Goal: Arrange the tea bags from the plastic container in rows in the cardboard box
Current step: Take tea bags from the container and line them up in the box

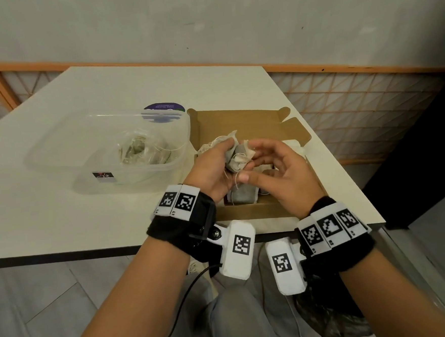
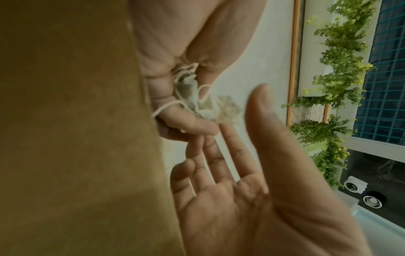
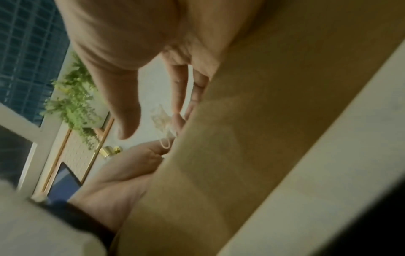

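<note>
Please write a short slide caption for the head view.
Left hand holds tangled tea bags above the cardboard box; right hand reaches in.

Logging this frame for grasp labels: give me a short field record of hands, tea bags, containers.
left hand: grips bunch of tea bags above cardboard box
right hand: fingers relaxed, at the bunch; contact unclear
cardboard box: open, some tea bags inside
plastic container: left of box, tea bags remain
table: holds both
</note>
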### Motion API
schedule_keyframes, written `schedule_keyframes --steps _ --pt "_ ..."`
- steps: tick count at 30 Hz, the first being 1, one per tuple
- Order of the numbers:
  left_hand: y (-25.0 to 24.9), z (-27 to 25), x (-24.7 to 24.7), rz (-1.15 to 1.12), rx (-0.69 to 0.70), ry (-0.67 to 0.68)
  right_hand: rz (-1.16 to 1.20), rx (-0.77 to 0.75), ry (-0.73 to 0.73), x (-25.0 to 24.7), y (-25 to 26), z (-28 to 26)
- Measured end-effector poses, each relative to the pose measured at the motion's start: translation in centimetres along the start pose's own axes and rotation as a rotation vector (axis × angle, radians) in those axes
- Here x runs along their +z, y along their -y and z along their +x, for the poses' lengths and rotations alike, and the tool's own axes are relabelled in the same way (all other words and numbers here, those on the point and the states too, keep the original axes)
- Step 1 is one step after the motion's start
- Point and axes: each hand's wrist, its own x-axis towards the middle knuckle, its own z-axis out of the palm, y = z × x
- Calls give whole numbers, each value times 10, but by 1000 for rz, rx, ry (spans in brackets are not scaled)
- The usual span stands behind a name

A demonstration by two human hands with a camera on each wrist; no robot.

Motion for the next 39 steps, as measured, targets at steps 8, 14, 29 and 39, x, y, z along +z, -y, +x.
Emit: schedule_keyframes --steps 8,14,29,39 --pt "4 1 2 86 48 12 -435 -203 -60 -2 -3 4" --pt "2 -1 0 105 84 46 -450 -189 -107 -22 20 24" --pt "6 -9 0 322 186 48 -507 82 39 -50 49 50" --pt "0 -3 -2 137 258 -108 -989 247 647 -46 59 37"
